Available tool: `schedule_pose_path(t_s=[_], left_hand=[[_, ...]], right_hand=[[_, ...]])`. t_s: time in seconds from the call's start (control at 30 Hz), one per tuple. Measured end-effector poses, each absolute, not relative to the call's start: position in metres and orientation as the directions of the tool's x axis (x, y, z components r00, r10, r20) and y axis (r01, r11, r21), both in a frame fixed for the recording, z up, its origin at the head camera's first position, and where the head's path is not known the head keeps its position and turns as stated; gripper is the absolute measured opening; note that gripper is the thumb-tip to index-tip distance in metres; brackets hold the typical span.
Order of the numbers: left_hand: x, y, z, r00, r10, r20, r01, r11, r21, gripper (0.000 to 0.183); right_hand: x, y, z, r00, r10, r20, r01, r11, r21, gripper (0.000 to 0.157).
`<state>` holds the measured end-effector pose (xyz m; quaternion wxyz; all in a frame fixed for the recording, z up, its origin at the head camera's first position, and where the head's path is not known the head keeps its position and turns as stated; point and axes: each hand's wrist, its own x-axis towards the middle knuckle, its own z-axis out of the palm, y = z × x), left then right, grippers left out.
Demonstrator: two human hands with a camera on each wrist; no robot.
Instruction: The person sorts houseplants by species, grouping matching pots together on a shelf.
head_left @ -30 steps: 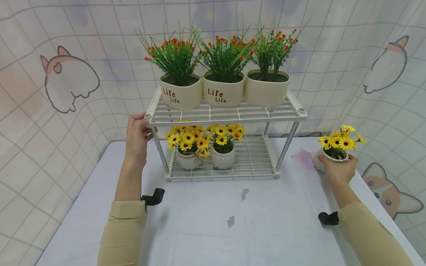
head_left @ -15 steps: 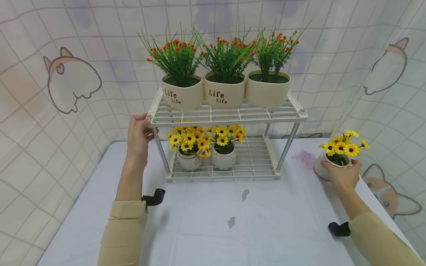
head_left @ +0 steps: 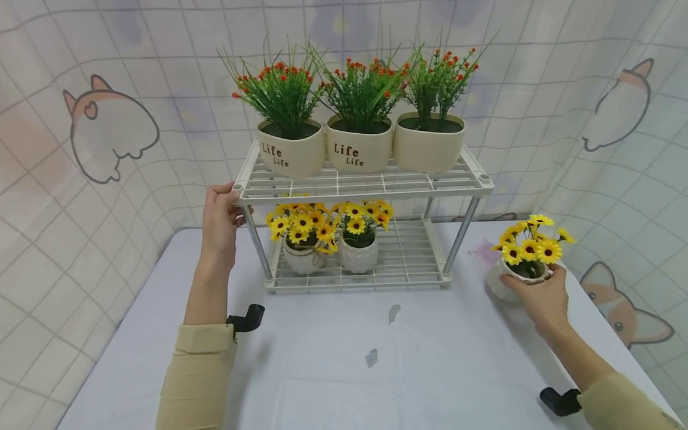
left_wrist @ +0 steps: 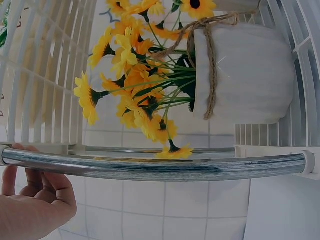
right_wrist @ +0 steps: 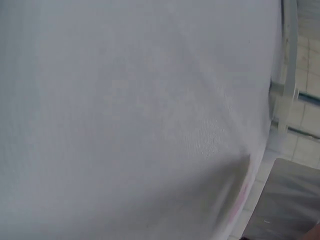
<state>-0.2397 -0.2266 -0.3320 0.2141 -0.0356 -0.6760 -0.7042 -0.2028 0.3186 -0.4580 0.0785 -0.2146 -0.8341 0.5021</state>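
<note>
My right hand [head_left: 543, 295] grips a small white flowerpot [head_left: 500, 285] with yellow sunflowers [head_left: 529, 248], to the right of a two-tier white wire rack [head_left: 365, 190]. The pot is tilted in my fingers; its pale side [right_wrist: 285, 200] shows at the lower right of the right wrist view. My left hand [head_left: 220, 224] holds the rack's upper front-left corner, its fingers curled behind the metal post [left_wrist: 150, 165] in the left wrist view. Two more sunflower pots stand on the lower shelf: one with twine round its neck [head_left: 303, 261], and a plain ribbed one [head_left: 359, 258] beside it.
On the upper shelf, three cream planters [head_left: 359, 149] of grass with red blooms stand in a row. The lower shelf's right part [head_left: 411, 251] is bare wire grid. A white cloth [head_left: 322, 370] covers the table, with a tiled-pattern curtain [head_left: 177, 119] around it.
The right hand has brought the sunflower pot left and nearer to me, away from the table's right edge. The left hand stays on the rack's corner.
</note>
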Motion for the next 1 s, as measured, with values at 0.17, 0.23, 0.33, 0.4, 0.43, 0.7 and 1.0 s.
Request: schedule_pose_path(t_s=[0.17,0.23,0.33,0.4,0.43,0.7,1.0], left_hand=[[-0.24,-0.227,-0.332,-0.907,-0.249,0.34,0.352,-0.003,0.936,0.018],[-0.24,-0.227,-0.333,-0.907,-0.246,0.343,0.354,0.0,0.935,0.019],[-0.239,-0.227,-0.333,-0.906,-0.247,0.343,0.354,0.0,0.935,0.019],[-0.239,-0.227,-0.332,-0.906,-0.248,0.342,0.354,-0.003,0.935,0.019],[-0.239,-0.227,-0.332,-0.906,-0.248,0.343,0.355,-0.004,0.935,0.018],[-0.24,-0.227,-0.331,-0.901,-0.249,0.355,0.368,-0.008,0.93,0.019],[-0.241,-0.227,-0.332,-0.903,-0.248,0.351,0.362,0.001,0.932,0.02]], right_hand=[[-0.188,0.303,-0.455,-0.934,0.349,-0.075,0.236,0.448,-0.862,0.111],[-0.183,0.296,-0.454,-0.945,0.318,-0.073,0.222,0.464,-0.858,0.11],[-0.176,0.286,-0.452,-0.958,0.281,-0.058,0.196,0.494,-0.847,0.11],[-0.171,0.279,-0.451,-0.966,0.254,-0.044,0.174,0.514,-0.84,0.11],[-0.169,0.276,-0.45,-0.971,0.238,-0.037,0.16,0.523,-0.837,0.111],[-0.16,0.257,-0.449,-0.991,0.128,-0.029,0.095,0.54,-0.836,0.114],[-0.156,0.238,-0.449,-0.995,0.085,-0.052,0.089,0.525,-0.847,0.113]])
